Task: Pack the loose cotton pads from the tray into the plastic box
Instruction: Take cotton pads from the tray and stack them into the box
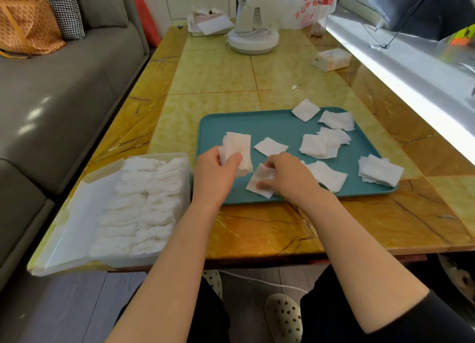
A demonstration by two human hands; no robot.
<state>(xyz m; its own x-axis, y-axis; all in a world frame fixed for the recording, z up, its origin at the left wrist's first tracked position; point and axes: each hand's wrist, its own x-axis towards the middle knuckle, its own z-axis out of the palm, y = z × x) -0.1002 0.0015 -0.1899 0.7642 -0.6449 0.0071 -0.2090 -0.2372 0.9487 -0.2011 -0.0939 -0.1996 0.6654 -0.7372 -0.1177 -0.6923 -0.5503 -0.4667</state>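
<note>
The left hand grips a stack of pads over the tray, at its left. The right hand pinches one pad beside it. Loose pads lie across the tray, and the box sits to its left.

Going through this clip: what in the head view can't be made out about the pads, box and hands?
All head view.
How many pads are in the stack the left hand grips: layers merge, thumb covers part.
What lies on the tray beneath the right hand: hidden by the hand and its pinched pad.
Number of pads in the plastic box: blurred white, uncountable.
Print on the small carton: too small.
</note>
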